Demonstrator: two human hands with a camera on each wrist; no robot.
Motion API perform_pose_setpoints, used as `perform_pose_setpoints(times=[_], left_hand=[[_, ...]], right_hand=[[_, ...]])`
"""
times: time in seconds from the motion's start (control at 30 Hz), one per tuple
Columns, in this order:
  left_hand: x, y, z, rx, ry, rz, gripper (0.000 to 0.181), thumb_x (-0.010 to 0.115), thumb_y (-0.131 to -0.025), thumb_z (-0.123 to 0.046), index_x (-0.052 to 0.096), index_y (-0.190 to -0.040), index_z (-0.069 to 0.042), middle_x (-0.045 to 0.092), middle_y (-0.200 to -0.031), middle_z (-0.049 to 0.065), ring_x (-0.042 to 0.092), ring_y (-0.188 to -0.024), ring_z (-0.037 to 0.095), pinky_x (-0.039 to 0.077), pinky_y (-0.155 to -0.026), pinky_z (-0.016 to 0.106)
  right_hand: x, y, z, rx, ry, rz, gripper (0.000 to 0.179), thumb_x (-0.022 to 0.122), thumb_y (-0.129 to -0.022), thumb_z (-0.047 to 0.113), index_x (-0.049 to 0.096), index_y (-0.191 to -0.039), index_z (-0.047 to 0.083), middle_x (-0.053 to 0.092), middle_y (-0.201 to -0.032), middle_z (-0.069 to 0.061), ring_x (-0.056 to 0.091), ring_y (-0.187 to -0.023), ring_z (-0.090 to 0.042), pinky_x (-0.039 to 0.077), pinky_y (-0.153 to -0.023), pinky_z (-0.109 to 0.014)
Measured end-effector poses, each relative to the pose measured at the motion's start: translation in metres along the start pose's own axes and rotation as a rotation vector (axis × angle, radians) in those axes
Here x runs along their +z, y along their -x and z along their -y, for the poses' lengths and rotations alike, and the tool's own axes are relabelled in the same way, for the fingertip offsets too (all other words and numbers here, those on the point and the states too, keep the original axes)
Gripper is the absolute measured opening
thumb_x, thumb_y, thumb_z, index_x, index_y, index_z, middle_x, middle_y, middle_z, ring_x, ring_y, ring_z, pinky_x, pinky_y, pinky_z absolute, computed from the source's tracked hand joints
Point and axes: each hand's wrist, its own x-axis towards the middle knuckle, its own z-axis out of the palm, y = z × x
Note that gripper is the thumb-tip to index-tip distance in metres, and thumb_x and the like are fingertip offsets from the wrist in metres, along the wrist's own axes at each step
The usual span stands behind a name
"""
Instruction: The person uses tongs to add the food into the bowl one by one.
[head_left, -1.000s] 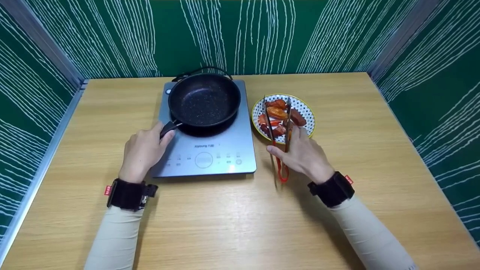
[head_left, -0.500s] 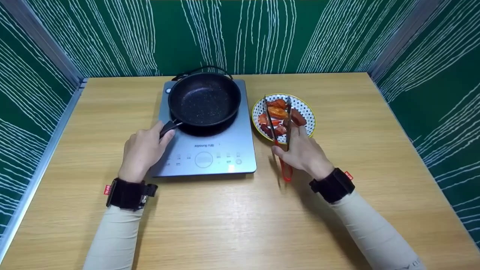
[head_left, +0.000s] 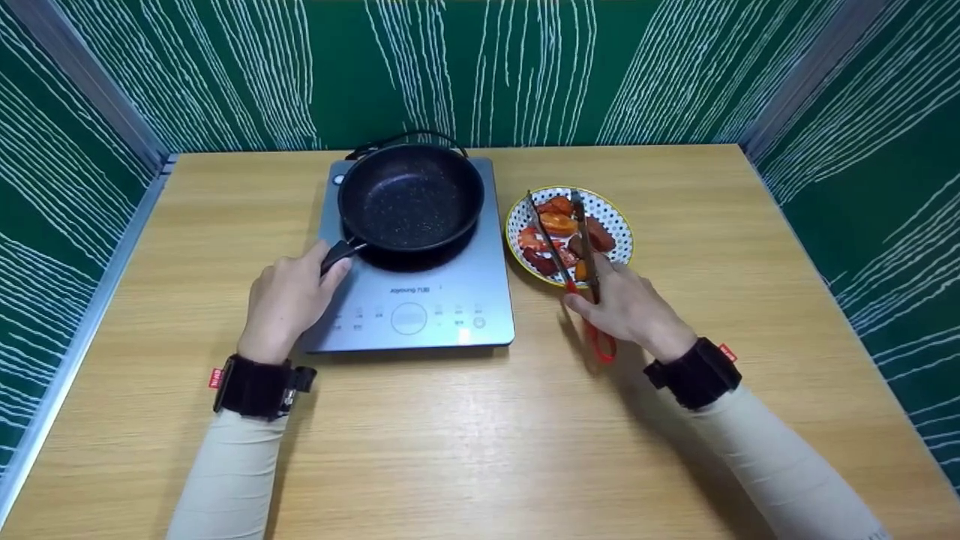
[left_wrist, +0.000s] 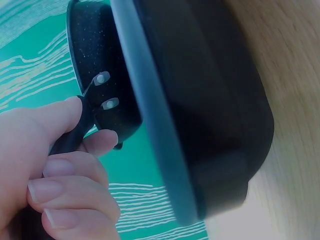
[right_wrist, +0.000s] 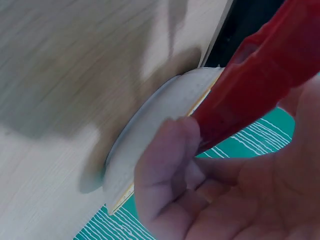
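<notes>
In the head view my left hand (head_left: 292, 304) grips the black handle (head_left: 341, 253) of a speckled black frying pan (head_left: 411, 199) on an induction cooker (head_left: 480, 281). The left wrist view has the fingers (left_wrist: 65, 190) curled round that handle, beside the pan's two rivets (left_wrist: 102, 77). My right hand (head_left: 630, 304) holds metal tongs with red handles (head_left: 602, 349) between thumb and fingers. Their parted tips reach over a dotted, yellow-rimmed plate (head_left: 619, 214) bearing several reddish-brown food pieces (head_left: 559, 223), which look like chicken wings. The right wrist view shows a red tong handle (right_wrist: 260, 75) above the fingers.
The cooker stands left of the plate on a wooden table (head_left: 465, 435). A black cord (head_left: 427, 135) loops behind the pan. Green panels with white streaks (head_left: 525, 75) wall in the back and sides.
My right hand has moved rightward, and the handle end of the tongs has swung right with it, while the tips stay over the plate. The left hand and pan keep their place.
</notes>
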Motion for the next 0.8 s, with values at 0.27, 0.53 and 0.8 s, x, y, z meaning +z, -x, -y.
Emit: perform_pose_setpoints(times=[0.27,0.53,0.8], left_hand=[[-0.002,-0.001,0.0,0.009,-0.004,-0.012,0.034,0.055,-0.111,-0.043,0.054,-0.109,-0.009,0.05,-0.075,0.012,0.05,-0.065,0.032,0.028,-0.057,0.037],[-0.001,0.001,0.001,0.007,-0.006,-0.009,0.035,0.055,-0.111,-0.043,0.054,-0.107,-0.008,0.047,-0.073,0.009,0.049,-0.064,0.031,0.027,-0.058,0.036],[-0.001,0.0,-0.001,-0.006,-0.001,0.012,0.035,0.053,-0.112,-0.044,0.054,-0.108,-0.009,0.05,-0.076,0.011,0.05,-0.066,0.032,0.028,-0.06,0.037]], right_hand=[[-0.013,0.01,-0.009,-0.051,0.043,0.07,0.092,0.065,-0.104,0.052,0.017,-0.169,0.009,0.062,-0.12,-0.026,0.063,-0.097,-0.037,0.052,-0.078,-0.046],[-0.027,0.013,-0.019,-0.08,0.087,0.152,0.079,0.066,-0.106,0.043,0.027,-0.165,0.007,0.053,-0.076,-0.01,0.056,-0.063,-0.023,0.043,-0.053,-0.035],[-0.04,0.01,-0.03,-0.042,0.144,0.166,0.062,0.065,-0.104,0.03,0.041,-0.15,-0.004,0.055,-0.08,-0.012,0.058,-0.064,-0.023,0.045,-0.054,-0.034]])
